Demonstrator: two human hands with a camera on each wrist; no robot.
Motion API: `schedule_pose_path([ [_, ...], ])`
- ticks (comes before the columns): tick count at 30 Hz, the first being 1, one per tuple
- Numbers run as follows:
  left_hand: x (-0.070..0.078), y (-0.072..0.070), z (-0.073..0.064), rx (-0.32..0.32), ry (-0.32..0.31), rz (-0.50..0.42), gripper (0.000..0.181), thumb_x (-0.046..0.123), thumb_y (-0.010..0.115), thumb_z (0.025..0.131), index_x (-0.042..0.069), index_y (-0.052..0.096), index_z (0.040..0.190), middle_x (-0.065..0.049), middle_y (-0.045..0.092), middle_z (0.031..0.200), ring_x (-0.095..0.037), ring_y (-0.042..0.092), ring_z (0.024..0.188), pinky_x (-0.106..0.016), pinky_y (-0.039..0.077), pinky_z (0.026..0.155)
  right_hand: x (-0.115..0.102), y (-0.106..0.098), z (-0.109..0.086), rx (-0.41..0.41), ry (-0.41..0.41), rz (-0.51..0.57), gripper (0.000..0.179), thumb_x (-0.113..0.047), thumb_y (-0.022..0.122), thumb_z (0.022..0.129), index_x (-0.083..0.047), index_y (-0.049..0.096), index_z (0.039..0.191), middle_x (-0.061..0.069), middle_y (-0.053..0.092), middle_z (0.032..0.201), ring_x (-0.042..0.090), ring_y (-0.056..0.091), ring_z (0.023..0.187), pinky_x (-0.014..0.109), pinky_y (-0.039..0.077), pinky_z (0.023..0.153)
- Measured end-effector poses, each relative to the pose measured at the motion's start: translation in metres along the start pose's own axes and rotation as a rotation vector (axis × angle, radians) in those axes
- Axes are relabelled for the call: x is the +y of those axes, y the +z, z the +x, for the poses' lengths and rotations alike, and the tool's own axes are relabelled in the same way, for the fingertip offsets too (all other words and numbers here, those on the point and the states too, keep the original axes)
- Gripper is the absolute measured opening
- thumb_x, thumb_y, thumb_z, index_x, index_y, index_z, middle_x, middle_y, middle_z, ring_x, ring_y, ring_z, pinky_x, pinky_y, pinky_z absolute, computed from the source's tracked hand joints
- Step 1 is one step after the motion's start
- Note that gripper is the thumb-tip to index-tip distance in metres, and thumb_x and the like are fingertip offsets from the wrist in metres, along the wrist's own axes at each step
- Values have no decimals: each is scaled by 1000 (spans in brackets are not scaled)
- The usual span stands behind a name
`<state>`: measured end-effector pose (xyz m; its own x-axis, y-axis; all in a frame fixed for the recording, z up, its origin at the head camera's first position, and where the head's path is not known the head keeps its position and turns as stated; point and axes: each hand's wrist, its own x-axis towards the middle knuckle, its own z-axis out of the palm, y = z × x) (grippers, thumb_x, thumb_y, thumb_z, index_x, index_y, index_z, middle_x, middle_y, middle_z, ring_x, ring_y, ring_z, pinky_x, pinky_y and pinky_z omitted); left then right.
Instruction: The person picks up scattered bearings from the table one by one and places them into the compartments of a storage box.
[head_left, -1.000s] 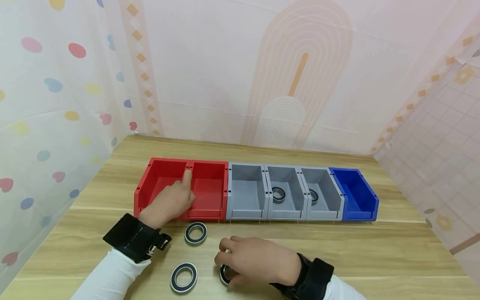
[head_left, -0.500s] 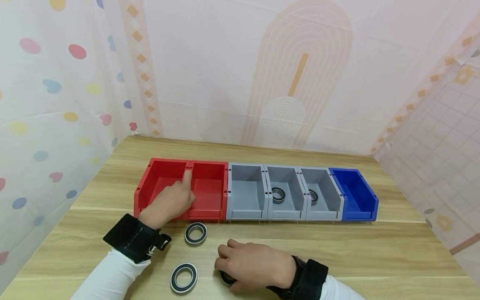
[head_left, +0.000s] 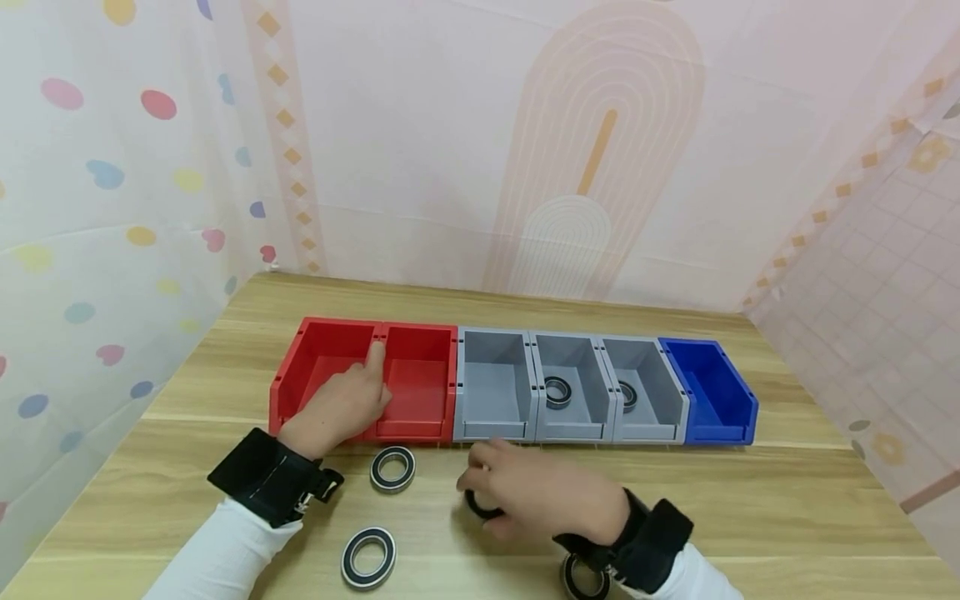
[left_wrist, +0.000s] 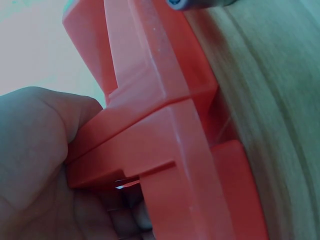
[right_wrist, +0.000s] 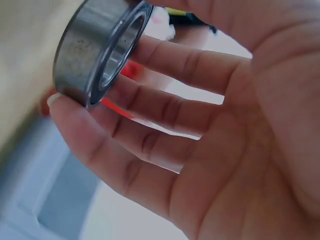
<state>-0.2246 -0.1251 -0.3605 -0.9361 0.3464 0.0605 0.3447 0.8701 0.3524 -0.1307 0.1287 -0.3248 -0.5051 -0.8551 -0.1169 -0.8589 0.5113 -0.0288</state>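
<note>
Wood table (head_left: 787, 517), left hand (head_left: 341, 408) gripping the red bins (head_left: 412, 429) around eight o'clock, prob to steady 'em, while the right hand (head_left: 532, 492) pinches a metal ring (right_wrist: 82, 55) at six o'clock.

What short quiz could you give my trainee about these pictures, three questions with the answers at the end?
1. Count: how many bearings show inside the grey bins?
2. True or false: the right grip holds a bearing.
3. Choose: the left grip touches (a) the blue bin, (b) the red bins, (c) the grey bins.

Key: 1. Two. 2. True. 3. b.
</note>
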Motion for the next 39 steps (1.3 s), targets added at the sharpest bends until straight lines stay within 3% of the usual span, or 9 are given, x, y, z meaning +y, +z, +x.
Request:
schedule_pose_path([
  [7, 1, -1, 0, -24, -28, -5, 44, 12, 52, 83, 2, 24, 115, -6, 45, 57, -17, 46, 44, -26, 39, 42, 20, -17, -14, 68, 95, 81, 41, -29, 68, 81, -15, 59, 118, -2, 52, 103, 8, 44, 89, 14, 43, 72],
  [15, 1, -1, -1, -7, -17, -4, 43, 12, 52, 82, 1, 25, 114, -6, 45, 57, -16, 45, 43, -26, 38, 41, 40, -27, -28, 153, 171, 98, 41, -30, 65, 82, -13, 59, 118, -1, 53, 104, 8, 46, 88, 20, 45, 73],
  [21, 1, -1, -1, -3, -10, -5, 47, 12, 55, 81, 1, 25, 115, -5, 45, 57, -16, 45, 44, -25, 40, 42, 54, -34, -41, 210, 233, 119, 40, -28, 66, 81, -11, 60, 117, 0, 53, 102, 9, 47, 82, 21, 46, 66],
  [29, 2, -1, -2, 10, 0, -10, 50, 12, 58, 79, 1, 27, 116, -4, 45, 56, -15, 45, 44, -24, 42, 42, 79, -41, -68, 278, 368, 155, 41, -22, 66, 81, -7, 59, 118, 4, 53, 103, 10, 49, 77, 24, 45, 63],
  [39, -1, 0, -1, 1, -5, -2, 49, 12, 57, 80, 1, 26, 116, -5, 45, 56, -15, 45, 43, -24, 41, 42, 102, -46, -94, 293, 520, 197, 44, -21, 65, 83, -3, 56, 122, 11, 54, 108, 14, 50, 75, 29, 44, 62],
])
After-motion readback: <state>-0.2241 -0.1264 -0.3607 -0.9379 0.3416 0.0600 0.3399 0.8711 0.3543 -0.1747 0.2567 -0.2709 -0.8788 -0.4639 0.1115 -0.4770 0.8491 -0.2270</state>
